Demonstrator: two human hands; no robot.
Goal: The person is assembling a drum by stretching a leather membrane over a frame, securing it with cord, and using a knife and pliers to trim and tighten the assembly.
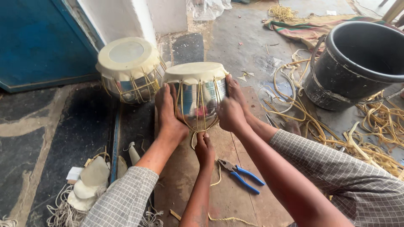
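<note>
Worn concrete floor, dark and stained, with a blue door at the far left corner and a white wall post beside it. Flat wooden board on the floor at centre, carrying the work. Small metal drum with a cream skin head, upright on the board's far edge, laced down its shiny sides with yellowish straps. Left hand pressed flat against the drum's left side, fingers spread upward, grip wide and holding the shell. Right hand clasped on the drum's right side near the rim, grip curled against the lacing. A third hand, another person's, reaching up from the near edge of the board, closed on the strap ends at the drum's base. Blue-handled pliers lying on the board just right of that arm. Second laced drum on the floor just left of the first, close to the door. Black bucket at the far right, with loose yellow strap cuttings heaped around it. Cream skin scraps and white cord on the floor at near left.
</note>
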